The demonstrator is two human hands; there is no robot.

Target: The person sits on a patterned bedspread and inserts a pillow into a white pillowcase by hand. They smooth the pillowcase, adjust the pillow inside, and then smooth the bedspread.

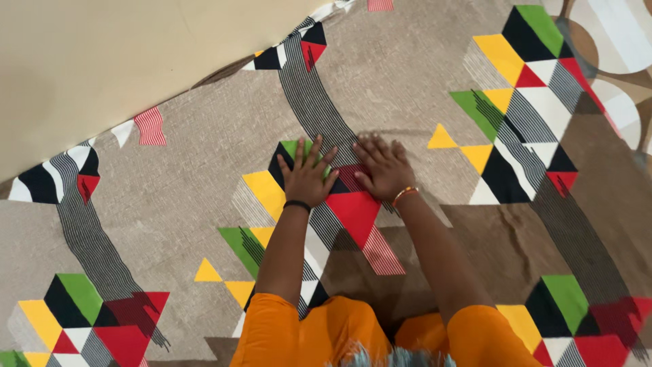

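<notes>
A large grey-brown bedsheet point(190, 183) with red, yellow, green, black and white triangles and striped bands lies spread out below me. My left hand point(307, 175) rests flat on it with fingers spread, a black band on the wrist. Just to its right, my right hand point(384, 167) also presses flat on the sheet, wearing an orange and yellow bracelet. Both palms lie on a patch of coloured triangles and hold nothing. Orange sleeves cover my upper arms at the bottom of the view.
A plain beige floor point(88, 61) shows at the upper left, past the sheet's diagonal edge. At the upper right corner lies another fabric point(625, 61) with brown and cream curved shapes. A fold runs across the sheet near my hands.
</notes>
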